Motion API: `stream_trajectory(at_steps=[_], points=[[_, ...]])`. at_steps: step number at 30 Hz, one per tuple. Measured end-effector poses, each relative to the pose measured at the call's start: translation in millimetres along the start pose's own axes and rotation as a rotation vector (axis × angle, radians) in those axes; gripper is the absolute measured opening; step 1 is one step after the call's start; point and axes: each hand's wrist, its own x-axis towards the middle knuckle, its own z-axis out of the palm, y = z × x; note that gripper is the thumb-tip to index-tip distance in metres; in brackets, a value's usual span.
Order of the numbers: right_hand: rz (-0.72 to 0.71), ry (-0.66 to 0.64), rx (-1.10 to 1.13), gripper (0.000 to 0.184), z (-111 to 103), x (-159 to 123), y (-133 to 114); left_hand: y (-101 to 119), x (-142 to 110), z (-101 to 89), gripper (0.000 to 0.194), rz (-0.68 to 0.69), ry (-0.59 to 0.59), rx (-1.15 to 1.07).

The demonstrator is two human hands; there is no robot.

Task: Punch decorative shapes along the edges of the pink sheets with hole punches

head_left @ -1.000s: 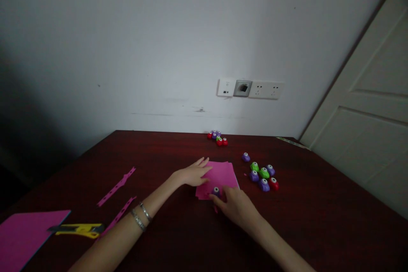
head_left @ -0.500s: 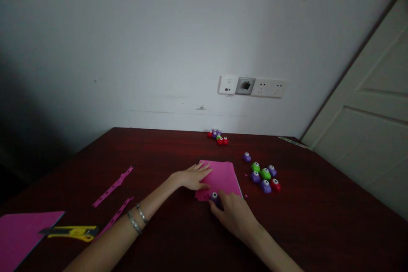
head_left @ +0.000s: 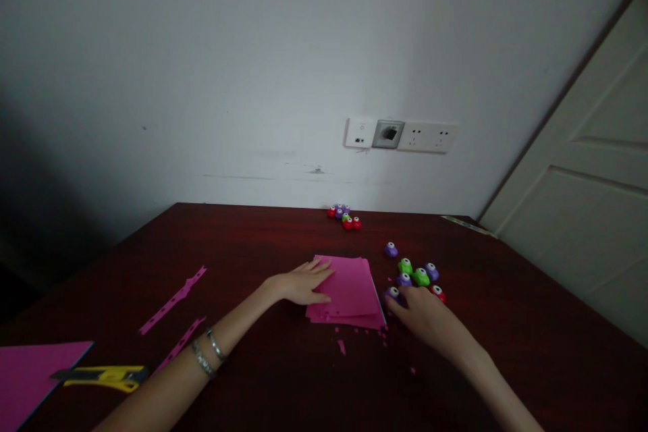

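Note:
My left hand [head_left: 304, 283] lies flat and open on the left part of a stack of pink paper [head_left: 352, 290] on the dark red table [head_left: 263, 236]. My right hand [head_left: 425, 316] is to the right of the stack, its fingertips closed on a small purple punch [head_left: 392, 293] at the near edge of a cluster of green, purple and red punches [head_left: 420, 275]. Small pink paper scraps [head_left: 341, 346] lie in front of the stack.
A second group of punches [head_left: 344, 217] sits by the wall and a single purple punch [head_left: 389, 250] behind the cluster. Two punched pink strips [head_left: 172, 298], a yellow utility knife [head_left: 101, 375] and a pink sheet [head_left: 30, 378] lie at the left. A door [head_left: 582, 169] stands at the right.
My right hand has carried the purple punch from the near edge of the pink stack to the right, next to the cluster. Pink scraps now show in front of the stack. My left hand stayed.

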Motion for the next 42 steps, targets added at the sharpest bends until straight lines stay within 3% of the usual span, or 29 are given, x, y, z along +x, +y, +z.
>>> stream_trajectory(at_steps=[4, 12, 19, 22, 24, 27, 30, 35, 42], points=[[0.057, 0.000, -0.053, 0.035, 7, 7, 10, -1, 0, 0.3, 0.081, 0.011, 0.014, -0.026], [0.081, 0.024, -0.078, 0.032, 19, 3, 0, 2, -2, -2.4, 0.081, 0.003, 0.013, 0.006], [0.098, 0.069, -0.048, 0.048, 13, 2, 6, 4, -3, -0.7, 0.084, -0.024, 0.007, -0.010], [0.111, 0.077, -0.029, 0.053, 9, 5, 8, 4, -5, -6.3, 0.084, -0.018, 0.082, -0.033], [0.104, 0.067, -0.020, 0.054, 7, 7, 9, 1, -3, -15.4, 0.077, -0.018, 0.205, -0.046], [0.087, 0.091, -0.023, 0.051, 6, 7, 7, -10, 14, -36.5, 0.062, -0.096, 0.459, -0.060], [0.079, 0.120, -0.025, 0.047, 7, 5, 3, -27, 47, -60.8, 0.047, -0.277, 0.663, -0.108], [0.065, 0.145, -0.022, 0.043, 11, 4, -1, -50, 106, -86.8, 0.025, -0.459, 0.734, -0.136], [0.053, 0.150, -0.017, 0.040, 12, 5, -4, -57, 151, -80.2, 0.025, -0.570, 0.748, -0.140]])
